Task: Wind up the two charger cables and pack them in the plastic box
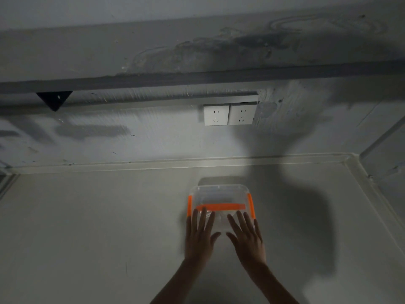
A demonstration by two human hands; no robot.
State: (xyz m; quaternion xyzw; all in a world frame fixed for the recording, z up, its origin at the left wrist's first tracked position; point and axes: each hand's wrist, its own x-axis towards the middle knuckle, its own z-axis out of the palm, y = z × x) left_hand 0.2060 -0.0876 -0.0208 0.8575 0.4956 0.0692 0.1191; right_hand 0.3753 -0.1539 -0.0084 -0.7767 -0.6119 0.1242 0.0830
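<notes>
left hand (200, 234): flat, palm down, fingers straight and spread, resting on the near left of the lid, gripping nothing.
right hand (246, 235): laid the same way on the near right, fingers straight, holding nothing.
forearms: bare, reaching forward from the bottom edge, converging on the box.
clear plastic box with rounded corners (219, 193): lid on, an orange strip handle (220, 207) just beyond the fingertips, orange latches on both sides.
contents: too dim to tell.
place: on the pale grey table (87, 227), apart from the back wall.
behind: two white wall sockets (229, 114) side by side.
</notes>
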